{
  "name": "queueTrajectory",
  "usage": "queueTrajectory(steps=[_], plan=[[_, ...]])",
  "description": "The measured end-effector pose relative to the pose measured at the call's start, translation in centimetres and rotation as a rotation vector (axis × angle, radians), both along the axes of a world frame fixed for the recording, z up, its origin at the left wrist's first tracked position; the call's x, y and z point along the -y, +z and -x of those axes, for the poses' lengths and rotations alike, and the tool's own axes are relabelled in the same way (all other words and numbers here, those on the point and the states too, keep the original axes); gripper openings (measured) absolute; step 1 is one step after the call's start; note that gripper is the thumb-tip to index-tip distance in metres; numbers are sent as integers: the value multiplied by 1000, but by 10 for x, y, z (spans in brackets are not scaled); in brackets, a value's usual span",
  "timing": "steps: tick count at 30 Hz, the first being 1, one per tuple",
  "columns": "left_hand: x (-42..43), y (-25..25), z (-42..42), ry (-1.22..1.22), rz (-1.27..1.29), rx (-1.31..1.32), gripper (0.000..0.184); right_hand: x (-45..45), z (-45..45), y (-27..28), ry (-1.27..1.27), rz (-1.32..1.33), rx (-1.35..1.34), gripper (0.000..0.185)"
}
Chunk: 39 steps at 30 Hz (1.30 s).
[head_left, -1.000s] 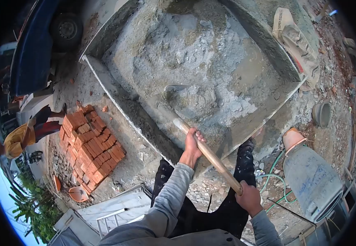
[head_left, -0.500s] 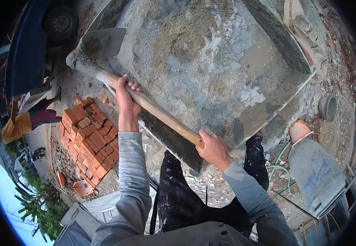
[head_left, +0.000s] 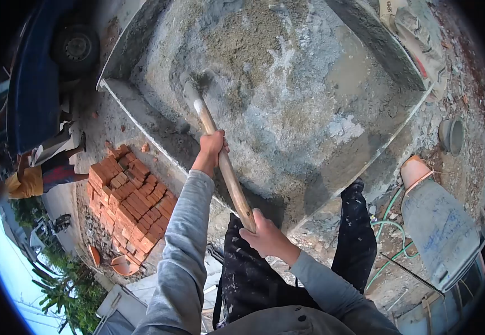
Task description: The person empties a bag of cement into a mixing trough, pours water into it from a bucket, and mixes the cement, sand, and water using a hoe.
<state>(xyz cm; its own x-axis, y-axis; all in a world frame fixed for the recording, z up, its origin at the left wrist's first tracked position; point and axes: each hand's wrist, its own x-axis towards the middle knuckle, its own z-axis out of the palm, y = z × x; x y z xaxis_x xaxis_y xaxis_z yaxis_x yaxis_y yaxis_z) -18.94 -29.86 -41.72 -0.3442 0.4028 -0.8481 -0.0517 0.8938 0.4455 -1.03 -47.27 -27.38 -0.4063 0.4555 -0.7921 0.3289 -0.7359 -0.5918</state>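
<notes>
A long wooden handle slants down through the middle of the view. My left hand is closed round its upper part, over the trough's near left side. My right hand grips the handle's lower end, just above my dark trousers. The tool's metal head is at the top of the handle, mostly hidden in the grey mix. Sand and grey cement mix fills a square mixing trough whose thin walls rise around it.
Red bricks are stacked at the left, near a person beside a blue truck. At the right are a cement bag, a bucket, a large grey container and a green hose.
Half a second ago the tool head was raised at the trough's left wall; now it is down in the mix, further right. Both hands have kept hold of the handle, which stands steeper.
</notes>
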Motion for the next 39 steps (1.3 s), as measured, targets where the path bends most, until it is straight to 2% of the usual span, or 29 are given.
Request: queueTrajectory(steps=[1,3,4,5,6,7,8,9,11,12,14,15,16,18,21,22,24,25,26,27,29,30,32,34,35,36,38,39], plan=[[1,2,-8,4,24,-36,15,-6,-12,-9,-8,-30,17,42],[-15,-1,-8,20,33,-1,13,-12,-36,-38,79,-117,-185,42],[-16,0,-1,23,42,27,12,-28,-46,-62,48,-120,-74,41],[-21,-1,9,32,36,84,8,-50,-53,-78,-6,-293,184,35],[-30,8,14,36,76,103,7,-69,-55,-112,-98,-497,305,27],[-34,8,20,31,95,125,7,-98,-60,-131,84,-762,427,20],[-39,7,24,21,104,147,7,-122,-54,-156,139,-729,548,19],[-39,7,25,11,113,138,7,-140,-46,-190,195,-806,641,21],[-36,7,21,31,107,123,8,-175,-35,-223,434,-716,696,26],[-36,8,17,9,108,115,8,-186,-34,-234,412,-709,698,26],[-32,10,14,34,119,95,8,-196,-29,-251,549,-563,673,27],[-31,9,16,20,109,129,7,-191,-35,-255,493,-664,669,32],[-29,6,18,15,111,147,7,-183,-49,-245,497,-658,687,32],[-33,1,21,39,114,120,7,-167,-82,-196,214,-742,625,29],[-33,-6,21,34,100,137,7,-109,-170,-129,-74,-813,652,28],[-33,-3,22,33,94,131,8,-86,-197,-95,-160,-801,742,25],[-35,4,17,18,122,113,8,-20,-252,-30,-253,-698,1003,23],[-33,1,17,24,124,110,8,19,-271,-1,-443,-509,1053,23],[-32,0,17,30,127,106,8,61,-290,22,-395,-486,1146,24],[-32,1,15,29,127,96,7,97,-304,41,-267,-215,1282,28],[-30,-5,14,22,119,93,8,169,-308,65,111,-378,1502,34],[-30,-8,15,14,113,84,9,155,-301,68,122,-401,1479,34],[-28,-4,10,-6,106,57,9,114,-251,89,-18,-113,1356,39],[-22,2,-2,18,98,-1,11,56,-188,70,-360,-139,973,41],[-19,3,-8,-24,109,-55,12,25,-150,61,-474,-118,695,48],[-14,2,-16,-66,122,-101,12,7,-118,46,-478,-118,397,55],[1,4,-37,-25,80,-123,11,-13,-59,20,-406,89,-26,67],[10,3,-45,-6,32,-140,10,-12,-43,4,-137,259,12,70]])
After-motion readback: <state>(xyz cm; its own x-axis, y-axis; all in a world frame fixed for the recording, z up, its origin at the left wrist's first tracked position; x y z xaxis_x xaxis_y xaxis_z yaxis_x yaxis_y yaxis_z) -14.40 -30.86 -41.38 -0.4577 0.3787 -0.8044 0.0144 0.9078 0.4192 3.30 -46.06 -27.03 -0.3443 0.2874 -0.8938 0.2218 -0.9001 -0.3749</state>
